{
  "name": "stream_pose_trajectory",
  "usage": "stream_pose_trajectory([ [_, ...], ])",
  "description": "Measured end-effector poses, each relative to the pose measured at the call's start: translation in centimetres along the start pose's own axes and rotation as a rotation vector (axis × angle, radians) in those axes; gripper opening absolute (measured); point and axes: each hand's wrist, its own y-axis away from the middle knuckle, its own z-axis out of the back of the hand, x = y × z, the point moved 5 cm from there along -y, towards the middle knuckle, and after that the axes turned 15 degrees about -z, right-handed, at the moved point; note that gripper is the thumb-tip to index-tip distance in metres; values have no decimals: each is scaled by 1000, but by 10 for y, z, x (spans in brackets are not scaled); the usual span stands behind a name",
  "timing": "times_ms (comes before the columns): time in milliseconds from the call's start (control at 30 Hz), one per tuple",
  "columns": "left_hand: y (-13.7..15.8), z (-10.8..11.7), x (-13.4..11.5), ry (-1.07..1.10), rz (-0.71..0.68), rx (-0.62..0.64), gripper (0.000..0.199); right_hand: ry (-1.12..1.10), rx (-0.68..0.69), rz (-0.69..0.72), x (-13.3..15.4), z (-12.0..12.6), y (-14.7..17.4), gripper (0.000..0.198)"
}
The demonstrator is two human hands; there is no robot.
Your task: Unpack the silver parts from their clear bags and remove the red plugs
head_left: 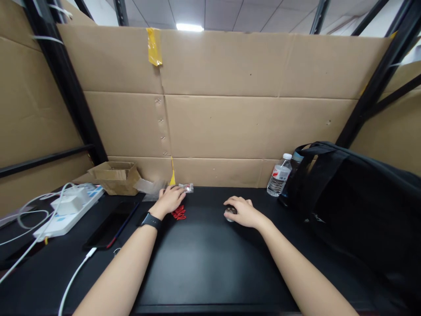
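Observation:
My left hand, with a dark watch on its wrist, reaches over the black table with its fingers stretched forward. Its fingertips are close to a small clear plastic packet with something reddish in it; whether they touch is unclear. Just below that hand lies a little cluster of red pieces, too small to name exactly. My right hand curls its fingers around a small round object resting on the table, dark on top and pale at its lower edge. Part of that object is hidden by the fingers.
On the left stand an open cardboard box, a white power strip with cables, and a phone beside a dark pencil-like stick. A water bottle and a black bag occupy the right. Cardboard panels enclose the back.

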Motion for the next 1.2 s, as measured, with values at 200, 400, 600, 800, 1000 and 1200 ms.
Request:
stream_pose_trajectory([
  [200,20,27,-30,120,-161,153,14,-114,120,122,-6,7,2,45],
  [400,26,23,-42,131,-140,225,15,-125,113,118,-4,7,4,43],
  [600,21,12,-53,141,-163,226,12,-143,98,109,-6,6,4,45],
  [800,20,6,-80,153,-211,200,13,-177,89,100,-4,11,7,43],
  [1000,17,2,-102,196,-285,134,12,-234,98,54,-6,14,8,41],
  [1200,14,5,-117,308,-295,56,16,-266,76,60,-7,18,9,40],
])
